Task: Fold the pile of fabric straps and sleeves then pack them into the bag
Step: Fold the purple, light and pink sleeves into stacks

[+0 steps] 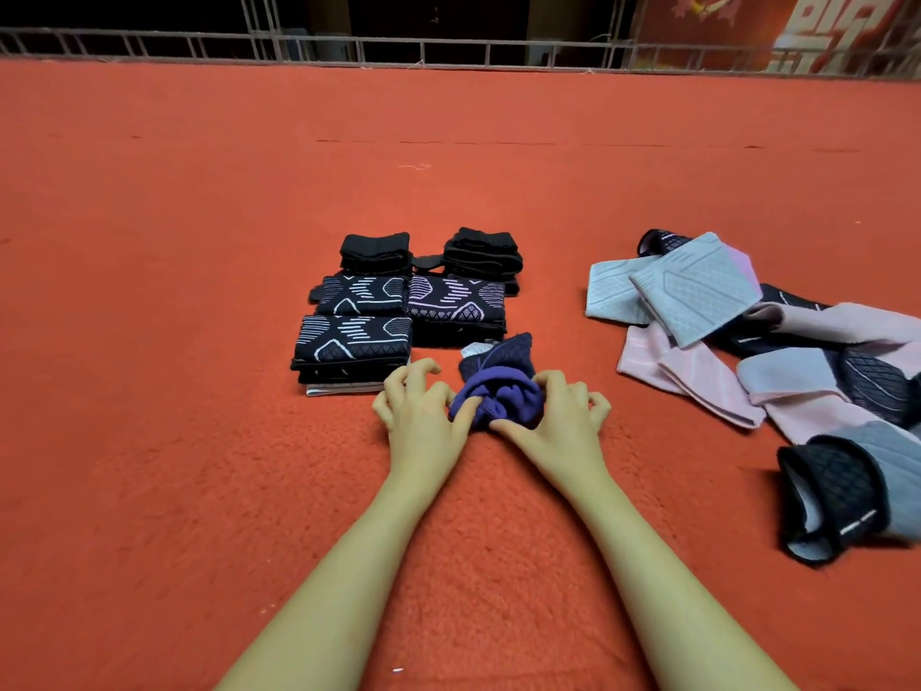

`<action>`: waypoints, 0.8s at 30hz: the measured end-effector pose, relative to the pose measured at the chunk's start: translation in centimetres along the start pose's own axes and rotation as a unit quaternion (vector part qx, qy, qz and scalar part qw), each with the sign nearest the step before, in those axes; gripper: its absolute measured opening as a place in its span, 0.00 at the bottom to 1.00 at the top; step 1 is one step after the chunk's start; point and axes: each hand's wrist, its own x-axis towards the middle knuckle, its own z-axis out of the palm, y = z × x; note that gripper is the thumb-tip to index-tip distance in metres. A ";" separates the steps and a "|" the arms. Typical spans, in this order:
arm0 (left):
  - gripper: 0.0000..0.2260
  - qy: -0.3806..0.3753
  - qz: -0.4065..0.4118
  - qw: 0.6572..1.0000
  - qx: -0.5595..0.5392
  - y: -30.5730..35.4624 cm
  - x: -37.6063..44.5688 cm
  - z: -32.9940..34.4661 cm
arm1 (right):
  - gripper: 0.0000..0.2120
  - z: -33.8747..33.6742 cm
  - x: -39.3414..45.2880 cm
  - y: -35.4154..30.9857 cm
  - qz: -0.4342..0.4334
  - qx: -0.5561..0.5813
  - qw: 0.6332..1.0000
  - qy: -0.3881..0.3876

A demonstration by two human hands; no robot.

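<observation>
A bunched purple and dark navy sleeve [501, 386] lies on the red carpet in front of me. My left hand [423, 411] pinches its left side and my right hand [553, 411] pinches its right side, thumbs meeting at its near edge. Behind it stand folded stacks: black patterned sleeves [351, 341], a purple-patterned one [456, 301] and two black strap stacks [376, 251]. To the right sprawls an unfolded pile of grey, pink and dark sleeves [747, 331]. No bag is in view.
The red carpet [199, 291] stretches far ahead to a metal railing [448, 47]. A dark grey-lined sleeve [837, 496] lies apart at the near right of the pile.
</observation>
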 end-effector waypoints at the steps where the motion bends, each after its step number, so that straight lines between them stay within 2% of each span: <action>1: 0.13 0.005 0.002 1.000 0.007 0.0 0.0 -0.1 | 0.25 0.2 0.0 -0.3 0.011 -0.023 1.000 0.010; 7: 0.10 -0.013 0.001 1.000 0.014 0.3 -0.3 -0.9 | 0.18 0.9 0.0 -2.6 0.075 -0.062 0.994 0.042; 9: 0.10 -0.024 -0.006 1.000 0.005 0.1 -0.1 -1.2 | 0.19 0.6 -0.3 -2.4 0.029 -0.045 0.997 0.052; 11: 0.08 -0.030 0.021 0.999 -0.010 -0.7 0.0 -1.8 | 0.19 0.1 -0.8 -1.4 -0.070 -0.029 0.995 0.069; 13: 0.15 -0.054 0.058 0.996 -0.038 -1.2 0.0 -2.7 | 0.15 -0.9 -1.3 -0.5 -0.121 0.004 0.989 0.088; 15: 0.19 -0.059 0.064 0.994 -0.065 -1.1 0.0 -3.5 | 0.13 -1.5 -1.3 -0.2 -0.140 0.046 0.983 0.106; 18: 0.20 -0.061 0.075 0.994 -0.047 0.6 0.5 -3.7 | 0.11 -1.5 -1.0 -0.3 -0.173 0.049 0.978 0.108; 21: 0.25 -0.118 0.119 0.986 0.016 2.4 0.7 -2.7 | 0.10 -1.3 -0.7 -0.1 -0.168 0.057 0.978 0.109; 24: 0.28 -0.171 0.130 0.975 0.054 3.0 0.5 -2.1 | 0.16 -1.6 -0.4 0.8 -0.131 0.052 0.984 0.111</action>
